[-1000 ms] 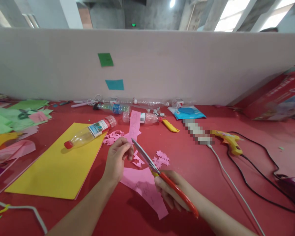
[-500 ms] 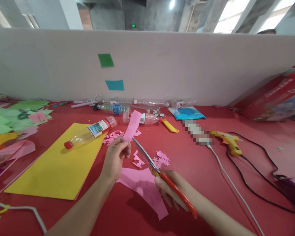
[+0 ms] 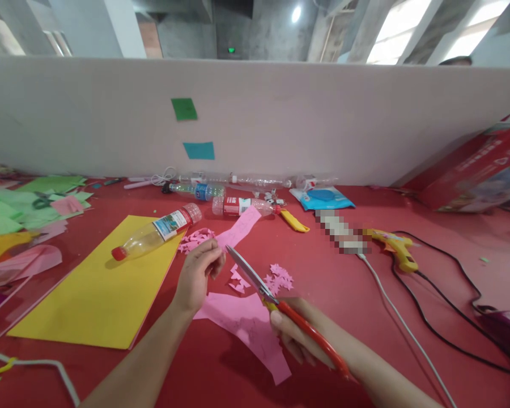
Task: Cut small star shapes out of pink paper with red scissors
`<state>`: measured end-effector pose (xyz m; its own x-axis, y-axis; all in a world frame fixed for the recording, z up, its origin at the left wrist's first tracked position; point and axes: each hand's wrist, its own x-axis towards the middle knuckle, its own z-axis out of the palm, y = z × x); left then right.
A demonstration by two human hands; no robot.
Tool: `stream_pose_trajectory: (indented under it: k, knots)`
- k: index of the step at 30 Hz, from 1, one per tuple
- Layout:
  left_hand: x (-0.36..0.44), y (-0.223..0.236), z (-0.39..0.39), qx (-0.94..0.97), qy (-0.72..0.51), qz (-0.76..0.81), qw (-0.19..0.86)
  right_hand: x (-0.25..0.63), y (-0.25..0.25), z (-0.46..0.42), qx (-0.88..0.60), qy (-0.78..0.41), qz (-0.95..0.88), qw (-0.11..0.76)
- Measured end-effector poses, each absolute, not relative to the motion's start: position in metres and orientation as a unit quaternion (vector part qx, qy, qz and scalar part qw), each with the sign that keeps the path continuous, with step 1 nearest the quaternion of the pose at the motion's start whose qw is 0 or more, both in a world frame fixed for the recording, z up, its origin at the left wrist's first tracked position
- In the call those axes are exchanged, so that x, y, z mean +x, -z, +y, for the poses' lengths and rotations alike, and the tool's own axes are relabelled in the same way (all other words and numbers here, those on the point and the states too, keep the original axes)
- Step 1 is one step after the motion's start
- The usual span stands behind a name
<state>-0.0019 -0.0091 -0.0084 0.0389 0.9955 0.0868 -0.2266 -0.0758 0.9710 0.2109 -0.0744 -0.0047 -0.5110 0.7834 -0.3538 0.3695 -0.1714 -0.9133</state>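
Between the thumb and fingers of my left hand (image 3: 199, 271) is the lower end of a pink paper strip (image 3: 242, 228), which slants up to the right. My right hand (image 3: 300, 328) is wrapped around the handles of red-handled scissors (image 3: 308, 328). Their blades look closed, and the tips lie close to the strip beside my left fingers. Below the hands a larger pink paper sheet (image 3: 250, 323) with faint drawn lines lies on the table. Small pink paper stars (image 3: 279, 279) are heaped beyond the scissors, with pink offcuts (image 3: 238, 280) beside them and more pink scraps (image 3: 191, 242) behind my left hand.
A clear bottle (image 3: 157, 231) lies on yellow sheets (image 3: 93, 289) at left. Further back are a red-labelled bottle (image 3: 237, 206), a yellow cutter (image 3: 294, 221) and a blue packet (image 3: 322, 198). A yellow glue gun (image 3: 393, 246) and cables are at right. Green paper (image 3: 8, 209) piles up at far left.
The pink strip has swung from nearly upright to a rightward slant in my left hand. The scissors have shifted slightly down and left at their tips.
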Motion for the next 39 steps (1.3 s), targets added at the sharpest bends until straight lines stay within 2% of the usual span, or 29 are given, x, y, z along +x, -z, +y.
stream_pose_trajectory:
  k: [15, 23, 30, 39]
  knots:
    - [-0.005, 0.007, -0.008, 0.494, -0.516, 0.405, 0.57, 0.206, 0.007, -0.073, -0.485, -0.622, -0.594, 0.159]
    - [0.003, 0.009, -0.01, 0.472, -0.541, 0.379, 0.583, 0.196, 0.006, -0.079, -0.477, -0.624, -0.583, 0.209]
    - [0.003, 0.007, -0.012, 0.483, -0.566, 0.377, 0.551, 0.201, 0.009, -0.075, -0.486, -0.618, -0.589, 0.188]
    - [-0.008, 0.005, -0.005, 0.495, -0.532, 0.405, 0.555, 0.211, 0.003, -0.074, -0.46, -0.617, -0.62, 0.155]
